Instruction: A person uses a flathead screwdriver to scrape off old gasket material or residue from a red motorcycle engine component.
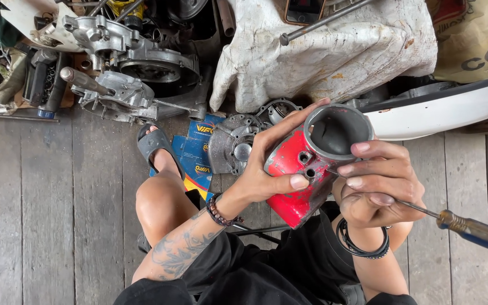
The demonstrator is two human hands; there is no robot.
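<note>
L hand [266, 169] clamped round the red housing [296, 175], thumb across its face, fingers behind; it sits over my lap, ring opening up toward the cam. R hand [375, 183] pinched shut on the screwdriver [473, 229] shaft, tip at a small hole by the rim. Judgement: keep the blade square to the hole, brace the housing vs knee, light torque so the tip won't skid onto the thumb. Both wrists bent inward, elbows tucked. Engine parts [125, 85] lie on the plank floor [57, 197].

blue-and-yellow flat packets [199, 155] by the sandal; perhaps a phone screen [304, 10] above.
</note>
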